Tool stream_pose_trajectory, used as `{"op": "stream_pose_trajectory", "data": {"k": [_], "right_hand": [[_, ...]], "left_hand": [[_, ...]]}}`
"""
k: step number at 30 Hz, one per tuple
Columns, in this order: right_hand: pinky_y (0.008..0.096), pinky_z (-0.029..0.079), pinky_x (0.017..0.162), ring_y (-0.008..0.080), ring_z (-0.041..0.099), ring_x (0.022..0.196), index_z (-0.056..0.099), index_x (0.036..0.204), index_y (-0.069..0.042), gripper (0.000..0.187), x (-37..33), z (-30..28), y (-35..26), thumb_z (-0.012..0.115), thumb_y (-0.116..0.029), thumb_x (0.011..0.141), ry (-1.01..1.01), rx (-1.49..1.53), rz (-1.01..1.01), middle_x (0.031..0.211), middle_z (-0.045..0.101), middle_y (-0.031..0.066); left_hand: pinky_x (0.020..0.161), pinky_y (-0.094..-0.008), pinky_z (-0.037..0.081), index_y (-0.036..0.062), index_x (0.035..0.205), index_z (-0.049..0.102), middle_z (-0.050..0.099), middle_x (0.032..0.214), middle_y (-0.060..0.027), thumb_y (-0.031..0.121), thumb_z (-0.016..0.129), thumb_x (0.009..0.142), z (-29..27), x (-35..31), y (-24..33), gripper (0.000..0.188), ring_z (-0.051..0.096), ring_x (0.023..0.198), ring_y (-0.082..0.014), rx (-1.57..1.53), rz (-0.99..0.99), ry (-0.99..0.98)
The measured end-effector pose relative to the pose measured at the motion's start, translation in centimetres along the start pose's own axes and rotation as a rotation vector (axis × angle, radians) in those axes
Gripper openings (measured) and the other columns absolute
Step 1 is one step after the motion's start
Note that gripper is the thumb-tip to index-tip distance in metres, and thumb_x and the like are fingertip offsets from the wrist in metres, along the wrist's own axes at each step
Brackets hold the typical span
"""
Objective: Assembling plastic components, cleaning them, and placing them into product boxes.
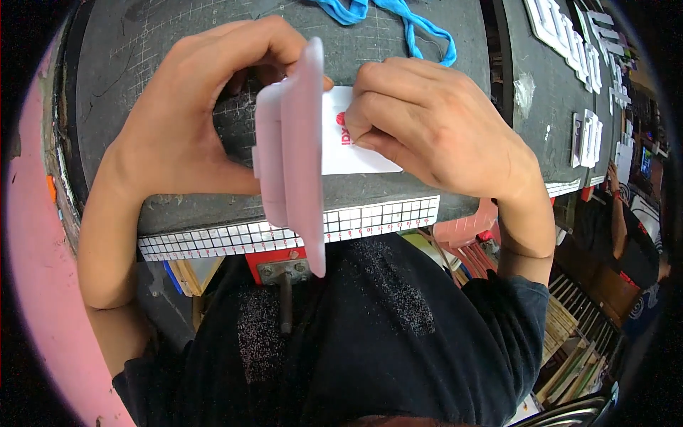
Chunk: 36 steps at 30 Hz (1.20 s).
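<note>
My left hand (178, 117) grips a pale pinkish-white plastic panel (302, 156) from its left side, thumb below and fingers above. The panel stands on edge, its narrow side toward me, with stepped layers on its left. Just right of it lies a white flat piece (373, 162) with red print. Whether the two are joined I cannot tell. My right hand (430, 121) is closed over the white piece, its curled fingertips pinched together at the print. Anything held between those fingertips is hidden.
A scratched dark cutting mat (178, 43) covers the bench, with a white gridded ruler strip (384, 217) along the front edge. A blue cloth strap (427, 28) lies at the back. White plastic pieces (587, 139) sit at the right. A metal bolt (285, 306) juts out below the edge.
</note>
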State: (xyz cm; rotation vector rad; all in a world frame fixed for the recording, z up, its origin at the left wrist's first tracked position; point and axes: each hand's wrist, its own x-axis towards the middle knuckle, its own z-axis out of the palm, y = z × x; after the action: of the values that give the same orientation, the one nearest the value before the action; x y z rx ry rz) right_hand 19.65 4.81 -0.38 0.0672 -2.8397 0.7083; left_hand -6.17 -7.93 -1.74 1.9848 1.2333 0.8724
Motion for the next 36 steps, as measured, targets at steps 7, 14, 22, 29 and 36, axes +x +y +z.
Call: {"op": "stream_pose_trajectory", "data": {"k": [7,14,22,29,36], "right_hand": [[0.0427,0.052,0.077,0.0314,0.066,0.091,0.066,0.098,-0.007,0.018,0.1,-0.2,-0.1,0.08,-0.012,0.088,-0.019,0.01,0.001,0.098,0.06,0.0076],[0.0434,0.052,0.077,0.0335,0.067,0.091,0.066,0.097,-0.006,0.015,0.3,-0.5,0.0,0.078,-0.012,0.09,-0.016,0.028,0.003,0.097,0.061,0.0091],[0.0381,0.054,0.086,0.0307,0.07,0.102,0.075,0.117,-0.003,0.022,0.0,-3.7,2.3,0.077,-0.006,0.096,0.108,0.17,0.058,0.117,0.071,0.0114],[0.0442,0.056,0.106,0.0304,0.068,0.126,0.08,0.126,-0.01,0.035,3.5,-0.4,4.7,0.08,-0.024,0.094,0.271,-0.33,0.042,0.134,0.073,0.0116],[0.0412,0.06,0.091,0.0272,0.072,0.115,0.08,0.104,-0.004,0.017,3.6,-2.2,2.2,0.075,-0.012,0.09,0.241,0.041,0.239,0.111,0.079,0.0086]], "left_hand": [[0.088,-0.0333,0.061,0.0114,0.103,0.056,0.08,0.121,-0.0168,0.022,0.11,0.051,0.1,-0.1,0.2,0.075,0.073,0.103,-0.0157,-0.001,0.021,0.016],[0.088,-0.0341,0.061,0.0114,0.103,0.056,0.08,0.121,-0.0168,0.022,0.11,0.05,-0.1,0.1,0.0,0.076,0.073,0.103,-0.0161,-0.01,0.039,0.018],[0.085,-0.0347,0.054,0.0117,0.103,0.059,0.082,0.116,-0.0139,0.025,0.105,0.06,-0.7,0.6,0.5,0.065,0.073,0.096,-0.0229,0.087,0.087,0.007],[0.083,-0.0376,0.051,0.0143,0.101,0.058,0.084,0.116,-0.0099,0.027,0.104,0.059,-0.5,0.3,1.6,0.064,0.066,0.09,-0.026,0.124,0.05,0.03],[0.084,-0.0374,0.052,0.0137,0.102,0.059,0.083,0.115,-0.0102,0.028,0.104,0.06,-0.9,0.3,1.5,0.063,0.068,0.092,-0.0265,0.113,0.016,0.011]]}}
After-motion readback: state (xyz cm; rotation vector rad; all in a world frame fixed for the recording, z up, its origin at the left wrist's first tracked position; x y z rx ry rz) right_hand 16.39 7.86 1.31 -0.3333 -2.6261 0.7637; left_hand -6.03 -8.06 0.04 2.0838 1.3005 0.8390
